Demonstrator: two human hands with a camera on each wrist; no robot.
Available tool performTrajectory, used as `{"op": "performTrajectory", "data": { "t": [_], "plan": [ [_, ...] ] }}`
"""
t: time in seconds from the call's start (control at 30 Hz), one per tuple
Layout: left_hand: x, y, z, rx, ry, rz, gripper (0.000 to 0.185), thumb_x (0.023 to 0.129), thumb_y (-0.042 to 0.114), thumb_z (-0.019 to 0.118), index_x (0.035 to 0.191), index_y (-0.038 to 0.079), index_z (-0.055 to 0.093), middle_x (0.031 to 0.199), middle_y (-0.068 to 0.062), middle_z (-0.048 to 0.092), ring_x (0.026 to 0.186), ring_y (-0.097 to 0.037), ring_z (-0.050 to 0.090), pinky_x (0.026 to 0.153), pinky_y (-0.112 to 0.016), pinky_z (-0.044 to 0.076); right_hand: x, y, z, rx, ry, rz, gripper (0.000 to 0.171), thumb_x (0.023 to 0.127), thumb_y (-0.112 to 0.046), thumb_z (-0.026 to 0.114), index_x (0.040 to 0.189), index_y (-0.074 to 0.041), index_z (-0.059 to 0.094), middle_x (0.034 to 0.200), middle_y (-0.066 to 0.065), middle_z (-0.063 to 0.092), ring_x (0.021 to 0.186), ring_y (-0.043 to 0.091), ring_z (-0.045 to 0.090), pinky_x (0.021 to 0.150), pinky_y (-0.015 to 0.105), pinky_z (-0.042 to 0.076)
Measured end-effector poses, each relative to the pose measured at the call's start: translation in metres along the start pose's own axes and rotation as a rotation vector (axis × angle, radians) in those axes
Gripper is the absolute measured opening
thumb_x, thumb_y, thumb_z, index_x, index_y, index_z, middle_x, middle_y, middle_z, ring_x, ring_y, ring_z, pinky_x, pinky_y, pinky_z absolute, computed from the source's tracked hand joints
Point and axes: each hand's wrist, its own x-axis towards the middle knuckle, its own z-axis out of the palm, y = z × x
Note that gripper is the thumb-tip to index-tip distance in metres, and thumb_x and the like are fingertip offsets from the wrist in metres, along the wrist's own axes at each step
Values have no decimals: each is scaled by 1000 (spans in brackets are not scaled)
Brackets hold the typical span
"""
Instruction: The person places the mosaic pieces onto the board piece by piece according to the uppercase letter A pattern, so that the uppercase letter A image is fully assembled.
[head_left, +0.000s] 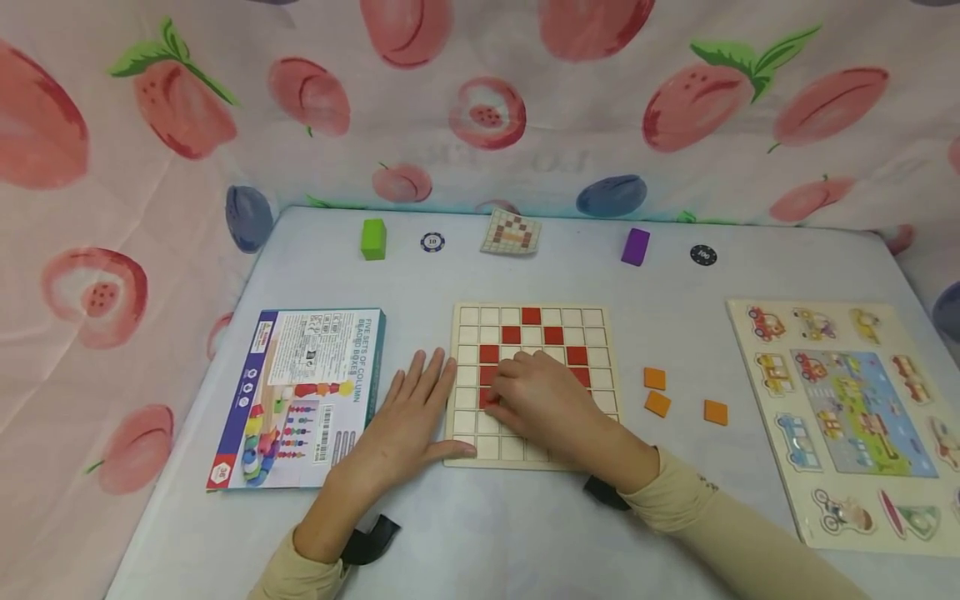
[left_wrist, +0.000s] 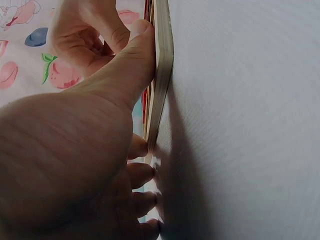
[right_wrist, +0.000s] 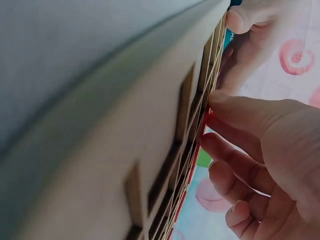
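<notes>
A wooden grid board lies in the middle of the table with several red tiles set in its squares. My left hand lies flat at the board's left edge, fingers straight. Its thumb presses along the board's front rim. My right hand rests on the board with curled fingers, and the tips pinch a red tile at the left of the pattern. In the right wrist view the fingertips touch the board beside a red edge. Three orange tiles lie loose to the right.
A bead-toy box lies on the left and a vehicle puzzle board on the right. Along the back stand a green block, a chip, a pattern card, a purple block and a dark chip. Peach-print cloth walls surround the table.
</notes>
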Motion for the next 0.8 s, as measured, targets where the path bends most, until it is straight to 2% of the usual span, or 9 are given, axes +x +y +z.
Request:
{"op": "performTrajectory", "data": {
  "t": [0.2,0.33,0.47,0.57,0.73,0.8],
  "plan": [
    [3,1,2,-10,14,10,115,89,63,76,170,5,20,181,-17,8,169,-41,1,135,-64,15,-16,10,-9,6,-24,50,14,93,-35,83,99,-22,85,99,-7,78,94,15,69,82,33,56],
    [3,1,3,-24,26,8,115,88,61,79,170,4,21,180,-18,10,168,-42,2,134,-65,16,-39,31,-15,43,15,151,14,91,-30,84,102,-22,84,100,-7,78,97,16,69,86,37,57],
    [1,0,4,-31,25,9,114,88,59,80,170,3,22,180,-19,11,168,-43,2,134,-66,15,-66,55,-23,23,37,262,14,89,-24,86,102,-19,83,100,-3,78,95,19,71,83,41,58],
    [1,-1,3,-31,27,18,114,89,59,79,170,3,22,180,-19,11,168,-44,2,134,-67,16,-82,73,-32,-7,12,347,16,89,-23,85,104,-18,83,100,-1,77,88,20,68,77,41,56],
    [0,-1,2,-23,42,28,113,90,60,78,170,3,20,180,-19,10,169,-42,2,134,-66,15,-102,97,-46,-43,-54,463,23,88,-26,85,108,-15,80,101,4,75,87,24,66,77,44,54],
    [0,-1,2,-24,38,27,114,90,60,77,170,4,19,180,-18,9,169,-42,1,135,-65,14,-108,104,-50,-59,-77,484,25,87,-26,85,108,-13,80,103,7,76,92,28,69,79,49,56]
  ]
}}
